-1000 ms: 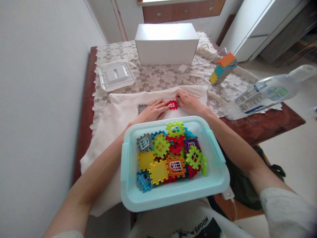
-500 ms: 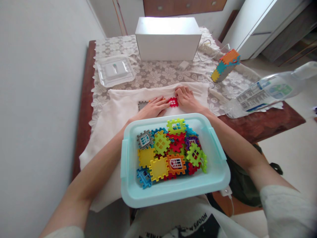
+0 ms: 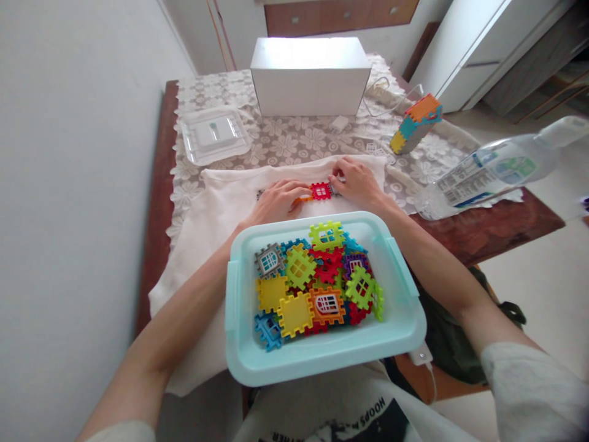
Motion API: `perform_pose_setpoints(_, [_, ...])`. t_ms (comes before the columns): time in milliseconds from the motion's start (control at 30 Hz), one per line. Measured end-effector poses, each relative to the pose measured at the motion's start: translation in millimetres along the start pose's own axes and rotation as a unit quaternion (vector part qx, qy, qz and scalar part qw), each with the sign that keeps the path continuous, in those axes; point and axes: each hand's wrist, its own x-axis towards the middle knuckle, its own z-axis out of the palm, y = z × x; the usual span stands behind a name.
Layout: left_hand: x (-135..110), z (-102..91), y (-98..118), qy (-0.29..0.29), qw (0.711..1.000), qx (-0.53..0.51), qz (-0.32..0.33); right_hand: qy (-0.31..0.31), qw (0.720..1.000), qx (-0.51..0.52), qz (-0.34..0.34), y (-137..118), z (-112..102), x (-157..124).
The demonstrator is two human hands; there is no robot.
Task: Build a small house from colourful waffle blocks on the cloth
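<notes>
My left hand (image 3: 279, 199) lies on a white cloth (image 3: 216, 209), fingers curled over an orange interlocking tile (image 3: 301, 199) that shows at its fingertips. My right hand (image 3: 356, 182) pinches the right side of a red window tile (image 3: 321, 191) joined to that row of tiles on the cloth. A grey tile peeks out behind my left hand. In front of both hands, on my lap, sits a light blue plastic bin (image 3: 400, 319) holding several coloured interlocking tiles (image 3: 317, 279).
A white box (image 3: 310, 77) stands at the table's far end, with a clear plastic lid (image 3: 215, 135) to its left. A built block of coloured tiles (image 3: 414, 123) stands at the right. A plastic water bottle (image 3: 497, 172) lies near the right edge.
My right hand has slid slightly right and now pinches the row's end past the red tile. My left hand has curled, uncovering an orange tile.
</notes>
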Motion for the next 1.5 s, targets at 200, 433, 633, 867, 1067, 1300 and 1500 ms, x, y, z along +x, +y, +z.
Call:
perform_pose_setpoints(200, [-0.3, -0.9, 1.8, -0.017, 0.999, 0.03, -0.035, -0.041, 0.995, -0.056, 0.071, 8.3, -15.3, -1.2])
perform_pose_setpoints(433, [-1.3, 1.7, -1.1, -0.035, 0.999, 0.012, -0.024, -0.07, 0.992, -0.081, 0.068, 5.9, -7.2, -2.5])
perform_pose_setpoints(633, [-0.8, 2.5, -6.3, -0.044, 0.999, -0.009, 0.007, -0.056, 0.996, -0.043, 0.059, 7.9, -0.2, -0.8])
perform_pose_setpoints(867, [-0.1, 1.2, -8.1, -0.048, 0.999, -0.008, 0.02, -0.04, 0.995, -0.019, 0.086, 5.8, 0.7, 0.3])
perform_pose_setpoints(1067, [-2.0, -4.8, -1.8, -0.077, 0.997, 0.012, -0.005, -0.035, 0.992, 0.083, 0.083, 10.4, 1.1, 6.2])
perform_pose_setpoints(1300, [-1.7, -1.6, -3.1, -0.078, 0.997, 0.013, -0.008, -0.018, 0.984, 0.153, 0.094, -5.8, 8.6, 4.6])
perform_pose_setpoints(1500, [0.1, -7.2, -0.7, -0.065, 0.998, -0.026, -0.001, -0.003, 0.979, 0.189, 0.077, -17.0, 8.8, -0.6])
